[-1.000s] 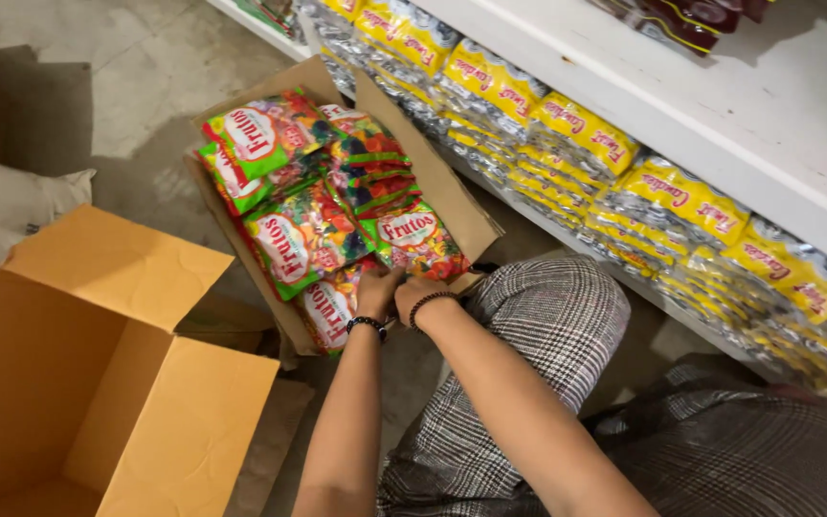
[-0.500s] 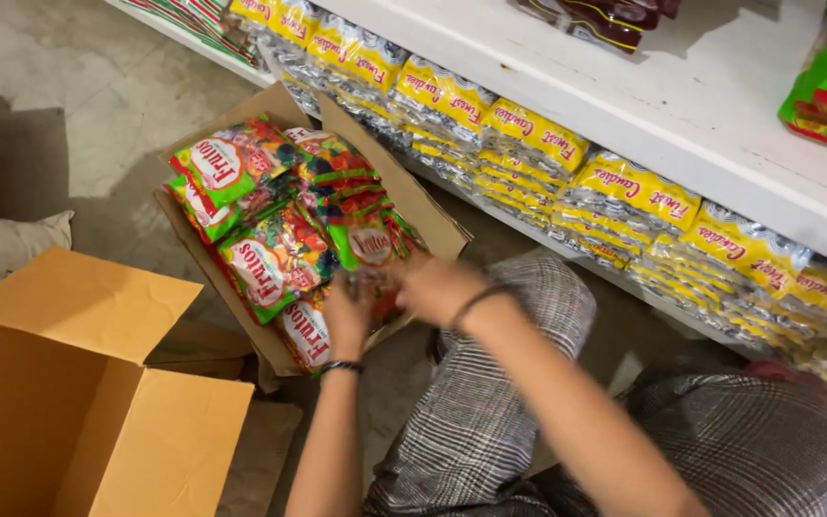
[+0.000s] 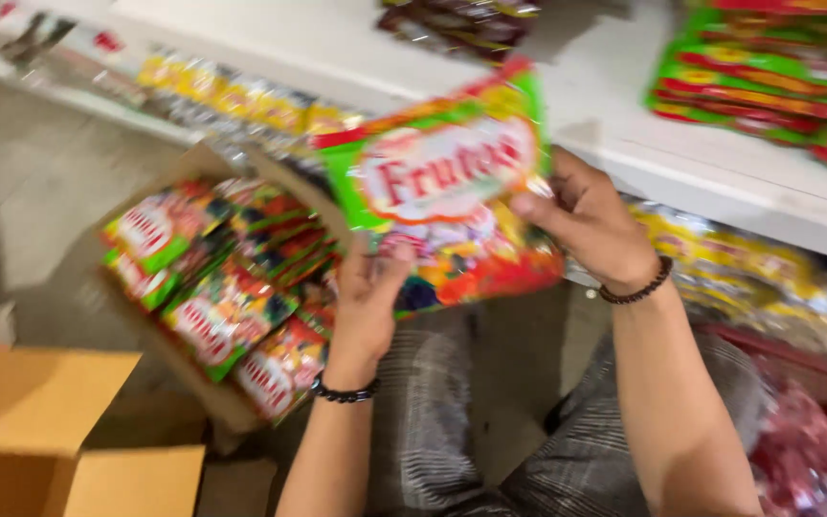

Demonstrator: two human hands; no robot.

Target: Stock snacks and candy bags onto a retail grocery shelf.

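While the green-and-red candy bag [image 3: 447, 191] is held up between the open carton [image 3: 208, 287] and the white shelf [image 3: 624, 115], both grips are closed on it: left hand [image 3: 366, 306] at its bottom edge, right hand [image 3: 591, 220] at its right edge. It is judged best kept flat and supported from below until laid beside the bags stacked at the shelf's far right [image 3: 768, 77].

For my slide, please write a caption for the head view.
Both hands, left hand and right hand, hold a colourful snack bag above an open box of similar bags.
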